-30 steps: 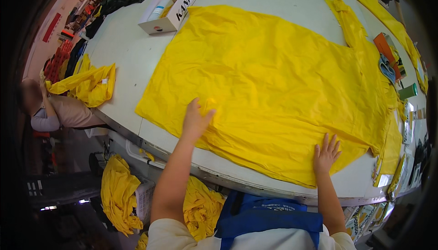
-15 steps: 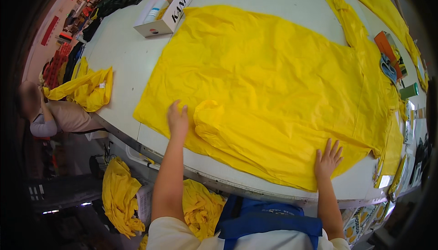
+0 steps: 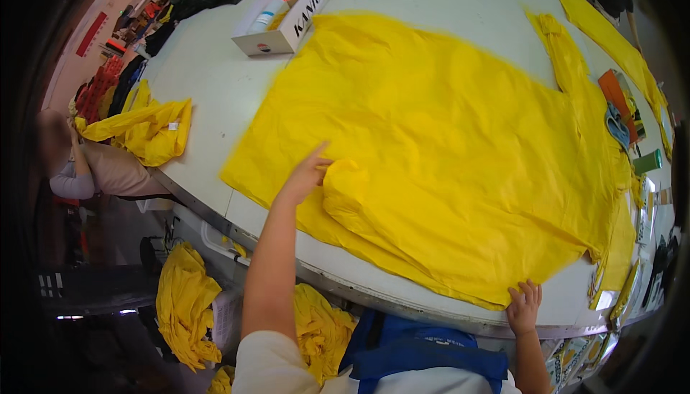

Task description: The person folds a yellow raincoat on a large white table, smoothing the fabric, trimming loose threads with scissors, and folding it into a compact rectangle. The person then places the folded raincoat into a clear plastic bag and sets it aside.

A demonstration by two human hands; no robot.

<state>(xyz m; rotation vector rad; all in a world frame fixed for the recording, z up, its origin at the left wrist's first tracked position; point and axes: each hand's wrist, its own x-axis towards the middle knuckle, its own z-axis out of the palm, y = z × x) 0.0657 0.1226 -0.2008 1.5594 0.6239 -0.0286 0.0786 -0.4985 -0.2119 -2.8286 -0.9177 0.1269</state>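
A large yellow coat-like garment [image 3: 438,128], perhaps a raincoat, lies spread and creased on the white table [image 3: 208,114]. One sleeve is folded across its near side, its gathered cuff [image 3: 343,178] pointing left. My left hand [image 3: 309,175] is beside that cuff, index finger stretched out over the cloth and the other fingers bent loosely near the cuff edge. At the garment's near right edge rests my right hand [image 3: 525,309], fingers apart and slightly bent, touching the border of the cloth. Another sleeve [image 3: 560,53] extends toward the far right.
A white open box [image 3: 277,17] holding a spray can stands at the far left. Rightward are an orange box [image 3: 619,103] and a green cylinder [image 3: 647,162]. Yellow garments [image 3: 185,308] hang below the table edge. A person [image 3: 108,168] sits left beside another yellow garment [image 3: 154,132]; another person stands far right.
My left hand has moved up and right toward the cuff, pointing its index finger. The right hand has slid back toward me to the garment's near edge. The view has shifted slightly.
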